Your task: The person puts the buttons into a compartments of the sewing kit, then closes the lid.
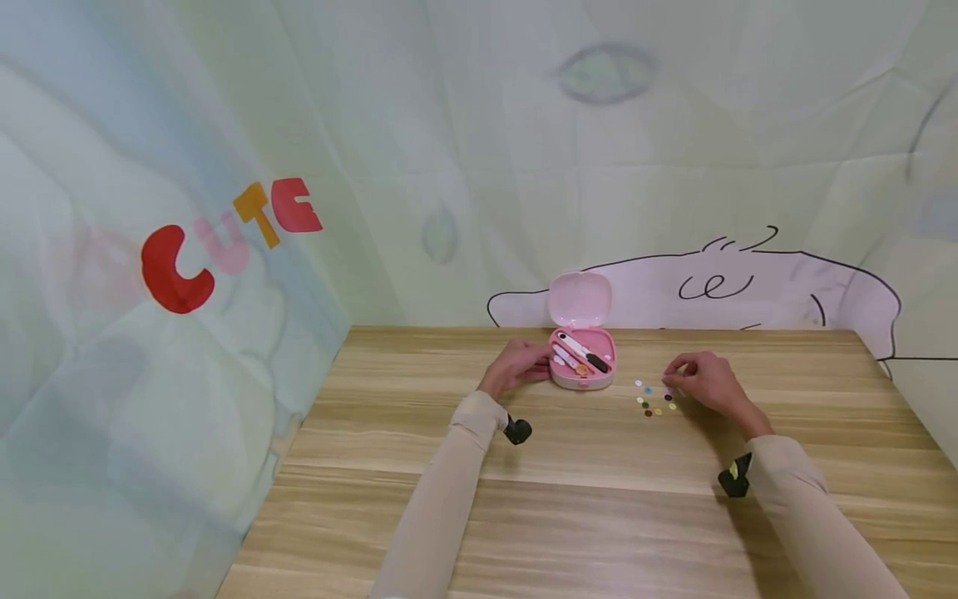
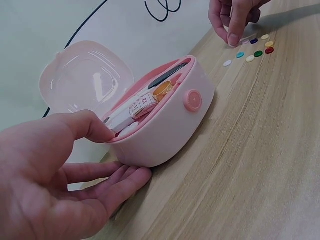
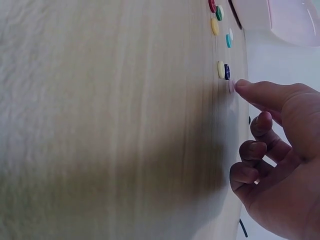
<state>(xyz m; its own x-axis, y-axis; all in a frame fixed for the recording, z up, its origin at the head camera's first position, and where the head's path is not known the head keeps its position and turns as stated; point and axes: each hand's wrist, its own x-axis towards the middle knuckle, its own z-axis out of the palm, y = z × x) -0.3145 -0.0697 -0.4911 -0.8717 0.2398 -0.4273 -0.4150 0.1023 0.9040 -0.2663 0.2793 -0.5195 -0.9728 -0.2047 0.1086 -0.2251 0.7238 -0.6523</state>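
Observation:
A pink sewing box [image 1: 582, 381] stands with its lid [image 1: 580, 299] raised. It holds a tape measure [image 2: 143, 104], an orange ring-shaped item [image 2: 162, 90] and a black-handled tool [image 2: 169, 74]. My left hand [image 1: 520, 363] grips the box's left end, thumb [image 2: 100, 129] at the rim and fingers low against the outer wall. To the right of the box, my right hand [image 1: 707, 383] reaches down to a pale pink button [image 3: 231, 86]. Its thumb tip is right at the button's edge while the other fingers curl loosely; I cannot tell whether it pinches the button.
Several small buttons lie loose between the box and my right hand, among them a green button [image 2: 258, 54], a red button [image 2: 269, 50], a turquoise button [image 2: 240, 55] and a dark blue button [image 3: 227, 72]. The wooden table [image 1: 569, 516] ends at a printed cloth backdrop [image 1: 449, 150].

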